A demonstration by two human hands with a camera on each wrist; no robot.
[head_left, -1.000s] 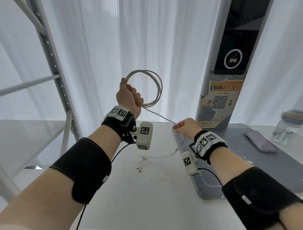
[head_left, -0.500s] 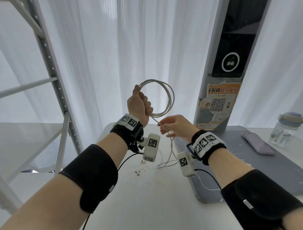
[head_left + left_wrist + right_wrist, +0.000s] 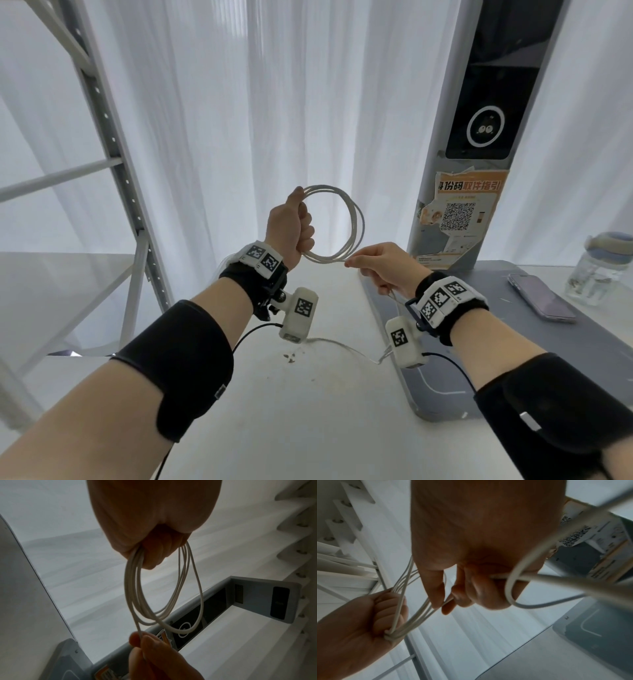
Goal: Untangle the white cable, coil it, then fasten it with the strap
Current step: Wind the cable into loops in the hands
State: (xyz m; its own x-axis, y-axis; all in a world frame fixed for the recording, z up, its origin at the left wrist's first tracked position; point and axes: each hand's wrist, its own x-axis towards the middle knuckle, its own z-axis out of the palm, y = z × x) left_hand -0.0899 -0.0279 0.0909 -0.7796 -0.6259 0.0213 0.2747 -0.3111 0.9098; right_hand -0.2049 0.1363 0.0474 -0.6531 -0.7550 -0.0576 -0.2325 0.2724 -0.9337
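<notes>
Nearest the camera, on the pale white tabletop (image 3: 274,411), the loose tail of the thin white cable (image 3: 346,347) now lies as one short curve. A second ago a longer run trailed there from the right hand, and half a second ago a slack loop hung down to the surface; most of that slack has since been taken up.

Just above, the right hand (image 3: 383,269) has risen from low over the table to the bottom of the coil. Its thumb and forefinger pinch the free strand, with the other fingers curled loosely round the cable as it runs back past the wrist, as the right wrist view shows.

Beyond it, the left hand (image 3: 291,229) is closed in a fist round the gathered turns, thumb up, holding the round coil of white cable (image 3: 356,222) upright in the air. The left wrist view shows several turns hanging from that fist, one larger than the rest.

So a fresh turn is being laid on, and I judge coiling well along but unfinished, with a short tail left. I cannot see a strap anywhere, so fastening is not yet begun.

Farther back a grey mat (image 3: 582,342) carries a lilac phone (image 3: 539,296), beside a clear water bottle (image 3: 604,270) and a tall grey kiosk post (image 3: 479,130).
</notes>
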